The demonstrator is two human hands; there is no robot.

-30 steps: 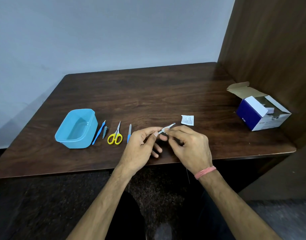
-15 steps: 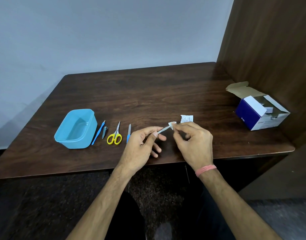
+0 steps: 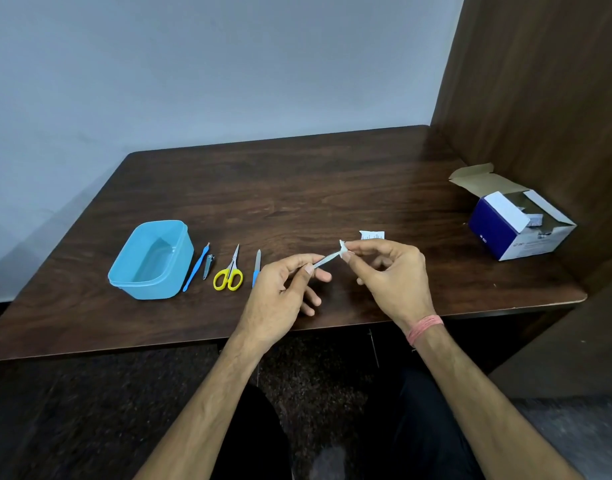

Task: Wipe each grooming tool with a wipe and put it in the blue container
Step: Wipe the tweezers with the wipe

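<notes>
My left hand [image 3: 283,289] pinches the near end of a thin metal tool [image 3: 327,260] above the table's front middle. My right hand [image 3: 394,278] pinches a small white wipe [image 3: 343,247] around the tool's far tip. The blue container [image 3: 152,259] stands open at the left with nothing visible inside. To its right lie a blue-handled tool [image 3: 196,268], a small nail clipper [image 3: 209,266], yellow-handled scissors [image 3: 230,271] and a blue-handled file [image 3: 256,267], all in a row.
A torn white wipe packet [image 3: 372,234] lies just beyond my right hand. An open blue-and-white cardboard box [image 3: 515,223] sits at the right, against a wooden side panel [image 3: 539,98]. The dark wooden table [image 3: 297,188] ends at a wall behind.
My right hand has slid the wipe outward along the tool, from near my left fingers to its far tip. My left hand has kept its hold.
</notes>
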